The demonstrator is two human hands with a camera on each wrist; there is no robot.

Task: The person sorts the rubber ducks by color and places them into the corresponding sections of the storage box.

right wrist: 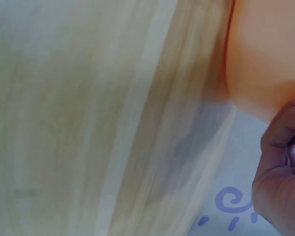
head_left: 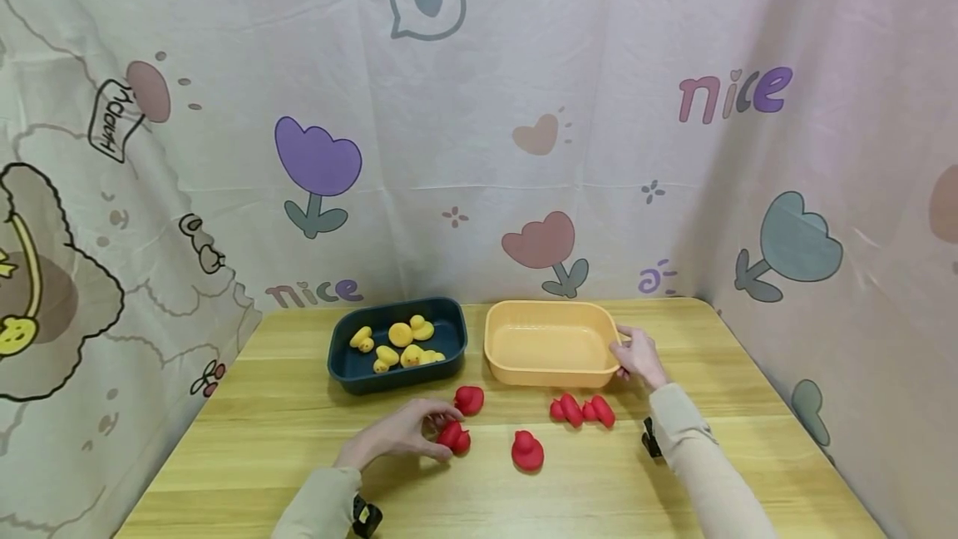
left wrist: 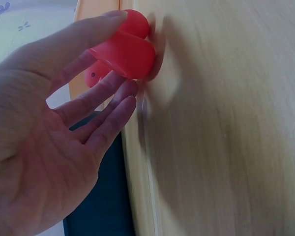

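Our left hand [head_left: 400, 432] pinches a red duck [head_left: 453, 437] between thumb and fingertips, low over the wooden table [head_left: 247, 431] in front of the dark blue tray [head_left: 340, 371] of yellow ducks [head_left: 404, 334]. The other fingers are spread loosely, so the hold looks light — we judge the smooth, rounded toy could squirt out and roll. Our right hand [head_left: 638, 353] curls its fingers on the near right corner of the empty orange tray [head_left: 550, 375]; a tug there could shove it into the pair of red ducks [head_left: 583, 410] just in front. Two more red ducks — one [head_left: 469, 399] beside our left fingers, one [head_left: 527, 451] further right — sit within reach of a careless sweep.
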